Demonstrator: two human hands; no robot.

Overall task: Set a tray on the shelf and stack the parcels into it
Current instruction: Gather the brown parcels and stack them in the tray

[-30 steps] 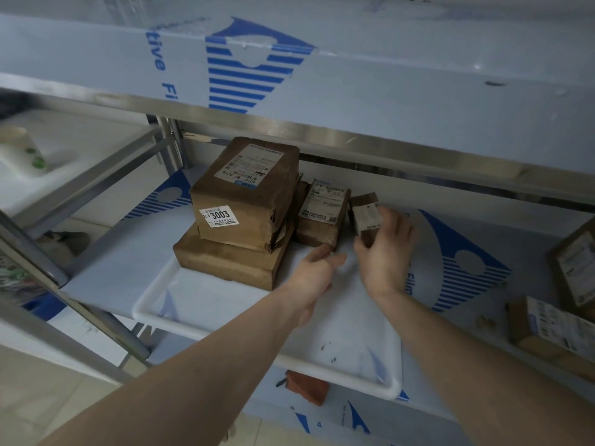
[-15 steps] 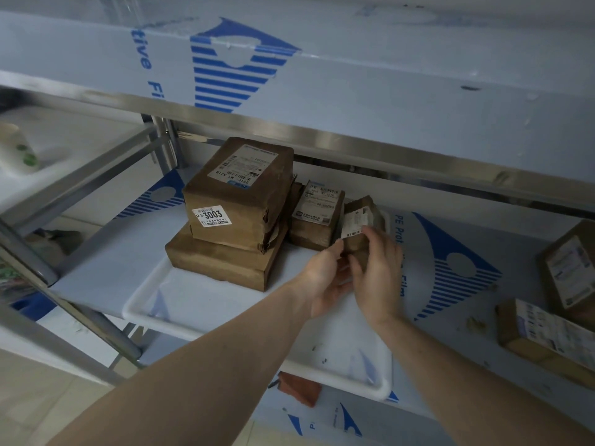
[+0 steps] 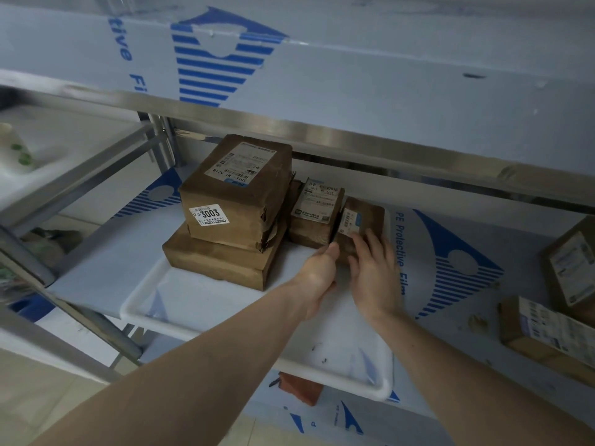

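A white tray (image 3: 225, 337) lies on the film-covered shelf (image 3: 450, 239). At its back left a large brown parcel (image 3: 238, 194) sits on a flat brown parcel (image 3: 219, 262). A medium labelled parcel (image 3: 317, 214) stands to their right. Beside that, a small labelled parcel (image 3: 363, 217) rests in the tray's back right corner. My left hand (image 3: 318, 275) has its thumb on the small parcel's lower left edge, and its fingers are curled underneath, out of sight. My right hand (image 3: 373, 272) lays its straight fingers on the small parcel's front.
Two more labelled parcels (image 3: 547, 329) (image 3: 573, 268) lie on the shelf to the right of the tray. The upper shelf's steel edge (image 3: 322, 146) hangs low over the stack. A reddish-brown parcel (image 3: 299, 387) sits on the shelf below. A paper cup (image 3: 14, 152) stands far left.
The small parcel went from being held up in both hands to resting in the tray beside the medium parcel. My right hand's fingers have flattened onto it.
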